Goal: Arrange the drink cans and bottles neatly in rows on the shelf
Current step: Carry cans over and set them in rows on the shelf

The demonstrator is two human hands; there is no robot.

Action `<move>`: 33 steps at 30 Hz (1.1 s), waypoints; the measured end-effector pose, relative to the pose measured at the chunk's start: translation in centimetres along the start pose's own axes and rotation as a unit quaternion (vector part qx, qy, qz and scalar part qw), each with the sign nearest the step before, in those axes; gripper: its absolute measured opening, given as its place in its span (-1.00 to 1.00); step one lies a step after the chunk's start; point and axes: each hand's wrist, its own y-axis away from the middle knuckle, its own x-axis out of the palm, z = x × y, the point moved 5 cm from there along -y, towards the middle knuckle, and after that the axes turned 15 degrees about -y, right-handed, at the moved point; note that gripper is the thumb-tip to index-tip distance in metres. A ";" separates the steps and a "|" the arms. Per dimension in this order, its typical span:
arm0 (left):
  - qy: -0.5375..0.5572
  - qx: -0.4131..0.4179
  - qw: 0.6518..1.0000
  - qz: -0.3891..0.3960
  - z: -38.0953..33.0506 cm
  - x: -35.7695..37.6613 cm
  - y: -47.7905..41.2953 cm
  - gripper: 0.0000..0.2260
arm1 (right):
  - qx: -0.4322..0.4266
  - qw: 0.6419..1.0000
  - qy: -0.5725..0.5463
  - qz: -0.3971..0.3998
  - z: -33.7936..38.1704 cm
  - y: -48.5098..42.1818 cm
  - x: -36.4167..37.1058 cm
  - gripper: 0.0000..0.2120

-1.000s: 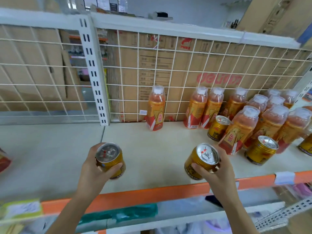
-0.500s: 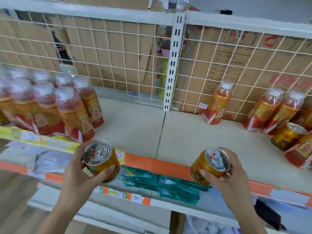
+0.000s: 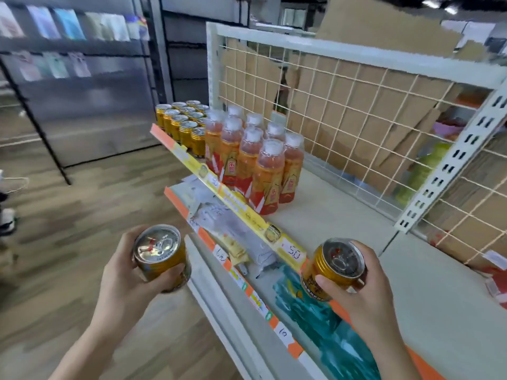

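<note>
My left hand (image 3: 129,281) grips a gold drink can (image 3: 160,255) over the aisle floor, left of the shelf edge. My right hand (image 3: 362,294) grips a second gold can (image 3: 333,266) just above the front lip of the cream shelf (image 3: 343,220). At the shelf's far left end, several gold cans (image 3: 182,124) stand in rows. Beside them stand several orange bottles with white caps (image 3: 255,157), also in rows. Between those bottles and my right hand the shelf surface is bare.
A white wire grid (image 3: 343,105) backs the shelf, with cardboard behind it. A slotted white upright (image 3: 450,163) splits the shelf bays. Lower shelves with price tags (image 3: 247,281) jut out below. Wooden floor (image 3: 68,229) and a dark rack lie to the left.
My view has swung left along the shelf; the rows of cans and bottles at its left end have come into sight. Both hands still hold their cans.
</note>
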 end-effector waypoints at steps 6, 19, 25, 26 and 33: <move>-0.035 -0.049 0.996 -0.060 3.6 -5.4 1.5 -0.44 | 0.005 0.995 -0.031 0.097 -0.5 -2.0 6.7 -0.40; -0.055 -0.065 0.989 -0.123 14.5 -15.8 -9.7 -0.39 | -0.028 0.990 -0.021 0.135 -1.2 -10.4 23.3 -0.37; -0.053 -0.070 0.989 -0.116 19.2 -19.5 -16.8 -0.40 | -0.038 0.993 -0.008 0.110 -1.5 -14.1 30.6 -0.34; -0.050 -0.074 0.990 -0.111 19.9 -19.8 -17.8 -0.39 | -0.034 0.993 -0.011 0.109 -1.5 -14.6 31.5 -0.34; -0.048 -0.075 0.993 -0.084 24.0 -19.7 -25.1 -0.40 | -0.019 0.996 -0.002 0.090 -2.5 -19.6 36.4 -0.32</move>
